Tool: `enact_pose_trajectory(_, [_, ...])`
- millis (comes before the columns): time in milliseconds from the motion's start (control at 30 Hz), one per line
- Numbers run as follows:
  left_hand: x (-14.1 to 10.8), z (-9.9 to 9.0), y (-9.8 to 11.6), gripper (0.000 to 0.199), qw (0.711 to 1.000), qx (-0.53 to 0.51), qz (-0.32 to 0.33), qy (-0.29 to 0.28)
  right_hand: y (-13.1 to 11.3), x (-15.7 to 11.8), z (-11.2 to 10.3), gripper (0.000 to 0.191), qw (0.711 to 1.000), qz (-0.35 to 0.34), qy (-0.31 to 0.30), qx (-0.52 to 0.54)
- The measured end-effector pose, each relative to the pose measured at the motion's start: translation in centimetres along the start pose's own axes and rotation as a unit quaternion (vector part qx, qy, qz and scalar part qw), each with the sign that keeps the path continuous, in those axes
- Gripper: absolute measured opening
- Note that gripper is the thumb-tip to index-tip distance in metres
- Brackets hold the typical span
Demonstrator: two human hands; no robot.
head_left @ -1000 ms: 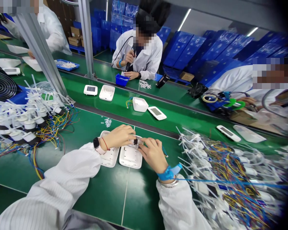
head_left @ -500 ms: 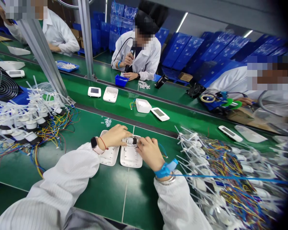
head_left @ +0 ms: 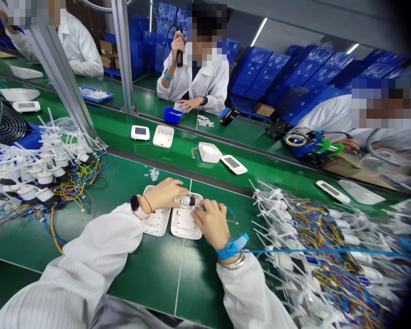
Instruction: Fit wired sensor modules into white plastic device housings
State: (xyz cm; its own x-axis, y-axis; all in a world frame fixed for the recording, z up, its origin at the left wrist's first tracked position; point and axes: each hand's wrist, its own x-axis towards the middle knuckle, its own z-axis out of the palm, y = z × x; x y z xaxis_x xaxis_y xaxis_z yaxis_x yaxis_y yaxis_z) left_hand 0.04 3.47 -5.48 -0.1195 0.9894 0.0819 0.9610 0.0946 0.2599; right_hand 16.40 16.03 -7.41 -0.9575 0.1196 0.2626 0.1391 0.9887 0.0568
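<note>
A small motor-like cylinder (head_left: 191, 201), silvery with a black band, lies across the upper part of the right-hand white plastic housing (head_left: 187, 229). My left hand (head_left: 164, 195) reaches over the other white housing (head_left: 159, 225), with its fingers closed on the cylinder's left end. At the cylinder's right end, my right hand (head_left: 214, 222) has its thumb and fingertips pinched together; part of the grip is hidden. Blue and dark wires (head_left: 232, 215) stick out beyond my right hand.
Piles of tubed, wired parts lie left (head_left: 44, 176) and right (head_left: 329, 256). Small clear rings (head_left: 154, 174) sit near the belt's edge. White casings (head_left: 210, 152) and display units (head_left: 234, 164) lie on the green belt (head_left: 181, 141). A blue cord (head_left: 294, 250) runs from my right wrist. Co-workers sit opposite.
My right hand has shifted slightly left and its fingers have moved down along the cylinder. My left hand is almost still. Belt items moved right; the co-worker opposite raised a dark handheld tool.
</note>
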Motion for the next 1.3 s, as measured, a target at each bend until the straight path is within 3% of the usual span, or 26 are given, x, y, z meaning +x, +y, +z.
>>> enact_pose_trajectory(200, [-0.3, 0.4, -0.1, 0.042, 1.0, -0.002, 0.004, 0.014, 0.1, -0.2, 0.0, 0.017, 0.999, 0.004, 0.028, 0.045])
enact_pose_trajectory(333, [-1.1, 0.5, -0.2, 0.048, 0.999, -0.02, 0.014, 0.042, 1.9, 2.2, -0.1, 0.018, 0.992, 0.021, 0.066, 0.11])
enact_pose_trajectory(433, [-2.5, 0.0, -0.7, 0.048, 0.994, -0.039, -0.007, 0.1, 3.6, 5.4, 0.2, 0.024, 0.984, -0.038, -0.042, 0.171])
enact_pose_trajectory(500, [-3.9, -0.4, -1.3, 0.045, 0.987, -0.054, -0.038, 0.149, 4.2, 7.3, 0.5, 0.02, 0.958, -0.087, -0.157, 0.225])
enact_pose_trajectory(567, [-5.2, -0.6, -1.9, 0.042, 0.976, -0.072, -0.074, 0.193, 4.5, 8.4, 0.8, 0.025, 0.932, -0.113, -0.223, 0.262])
enact_pose_trajectory(767, [-7.5, -0.4, -3.3, 0.037, 0.948, -0.131, -0.133, 0.259, 5.0, 9.3, 0.3, 0.035, 0.928, -0.122, -0.188, 0.299])
enact_pose_trajectory(867, [-7.7, -0.8, -3.5, 0.036, 0.937, -0.152, -0.154, 0.276, 6.1, 10.8, -0.2, 0.035, 0.917, -0.057, -0.155, 0.362])
enact_pose_trajectory(933, [-7.8, -1.1, -3.7, 0.035, 0.929, -0.164, -0.167, 0.287, 7.0, 12.7, -0.1, 0.027, 0.876, 0.051, -0.126, 0.463])
enact_pose_trajectory(1000, [-8.0, -1.2, -3.9, 0.033, 0.92, -0.173, -0.185, 0.299, 7.3, 15.3, 0.4, 0.019, 0.804, 0.167, -0.092, 0.564])
enact_pose_trajectory(1067, [-8.1, -1.2, -4.3, 0.031, 0.911, -0.181, -0.2, 0.311, 6.7, 18.4, 1.3, 0.017, 0.742, 0.237, -0.076, 0.622])
enact_pose_trajectory(1167, [-8.2, -1.0, -4.8, 0.029, 0.897, -0.193, -0.214, 0.336, 3.6, 23.2, 3.4, 0.017, 0.698, 0.265, -0.086, 0.659])
enact_pose_trajectory(1300, [-8.2, -0.5, -5.5, 0.028, 0.875, -0.202, -0.239, 0.371, -2.3, 28.6, 5.6, 0.02, 0.63, 0.271, -0.066, 0.725])
